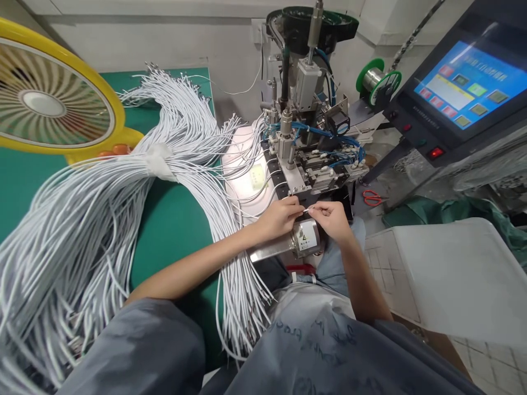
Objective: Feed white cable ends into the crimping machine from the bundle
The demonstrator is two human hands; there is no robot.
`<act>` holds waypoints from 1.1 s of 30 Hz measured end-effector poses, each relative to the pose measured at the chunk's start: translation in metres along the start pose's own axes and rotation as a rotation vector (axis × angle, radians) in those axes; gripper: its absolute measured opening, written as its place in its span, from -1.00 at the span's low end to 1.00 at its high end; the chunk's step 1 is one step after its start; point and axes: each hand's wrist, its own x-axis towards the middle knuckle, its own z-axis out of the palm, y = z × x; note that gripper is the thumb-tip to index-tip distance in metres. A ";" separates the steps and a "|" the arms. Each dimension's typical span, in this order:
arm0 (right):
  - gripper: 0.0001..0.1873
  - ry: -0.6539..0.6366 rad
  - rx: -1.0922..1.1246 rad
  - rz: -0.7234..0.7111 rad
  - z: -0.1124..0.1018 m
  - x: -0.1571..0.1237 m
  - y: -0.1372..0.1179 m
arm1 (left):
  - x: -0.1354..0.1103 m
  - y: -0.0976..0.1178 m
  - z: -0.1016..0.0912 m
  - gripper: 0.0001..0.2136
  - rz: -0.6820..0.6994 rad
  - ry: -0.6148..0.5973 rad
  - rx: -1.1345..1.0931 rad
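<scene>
In front of the machine, my left hand (280, 217) pinches a thin white cable (306, 210), of which only a short end shows between my hands. Close beside it, my right hand (332, 219) has thumb and forefinger pressed together at that same end. What lies inside the fingertips is hidden. The benchtop machine (294, 159), with metal cylinders and blue air tubes, stands just beyond both hands. Below them is a metal cylinder with a warning label (308, 236). A large bundle of white cables (193, 123) spreads on my left, bound with a white wrap (160, 162).
A yellow fan (117, 104) stands at the left on the green tabletop (164, 219). On the right are a touchscreen panel (465, 88), a solder wire spool (374, 79), red-handled scissors (371, 198) and a white board-like surface (453, 274). Several cables lie over a lit pinkish surface (239, 159).
</scene>
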 end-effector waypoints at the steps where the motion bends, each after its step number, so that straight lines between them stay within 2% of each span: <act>1: -0.80 0.007 0.009 -0.008 0.001 0.000 0.001 | 0.000 0.000 0.001 -0.78 -0.004 0.013 -0.005; 7: -0.82 0.220 0.200 -0.081 0.026 -0.008 0.009 | 0.000 0.004 0.002 -0.84 -0.001 0.150 -0.104; 9: -0.78 0.318 0.118 -0.116 0.034 -0.013 0.011 | -0.001 0.005 0.002 -0.85 0.013 0.158 -0.076; 12: -0.72 0.427 -0.188 -0.227 0.039 -0.019 0.009 | -0.002 0.007 0.002 -0.80 0.052 0.132 0.117; 14: -0.70 0.421 -0.366 -0.278 0.037 -0.021 0.006 | -0.002 0.007 0.001 -0.75 0.095 0.098 0.326; 16: -0.69 0.377 -0.449 -0.285 0.034 -0.019 0.003 | -0.003 0.007 -0.001 -0.73 0.153 0.065 0.520; 19: -0.72 0.290 -0.388 -0.214 0.026 -0.013 0.000 | -0.004 0.007 -0.004 -0.74 0.244 0.038 0.674; 21: -0.76 0.209 -0.273 -0.126 0.020 -0.008 -0.001 | -0.005 0.007 -0.004 -0.75 0.276 0.037 0.678; 23: -0.77 0.129 -0.176 -0.068 0.015 -0.004 -0.001 | -0.005 0.006 -0.003 -0.76 0.239 0.043 0.591; 26: -0.75 0.085 -0.113 -0.106 0.011 -0.002 0.001 | -0.003 0.006 -0.001 -0.79 0.057 0.060 0.289; 30: -0.75 0.190 -0.023 -0.168 0.018 -0.003 0.006 | 0.002 0.009 -0.001 -0.87 -0.178 0.075 -0.125; 33: -0.77 0.253 0.069 -0.139 0.027 -0.005 0.009 | 0.004 0.010 -0.001 -0.90 -0.254 0.078 -0.284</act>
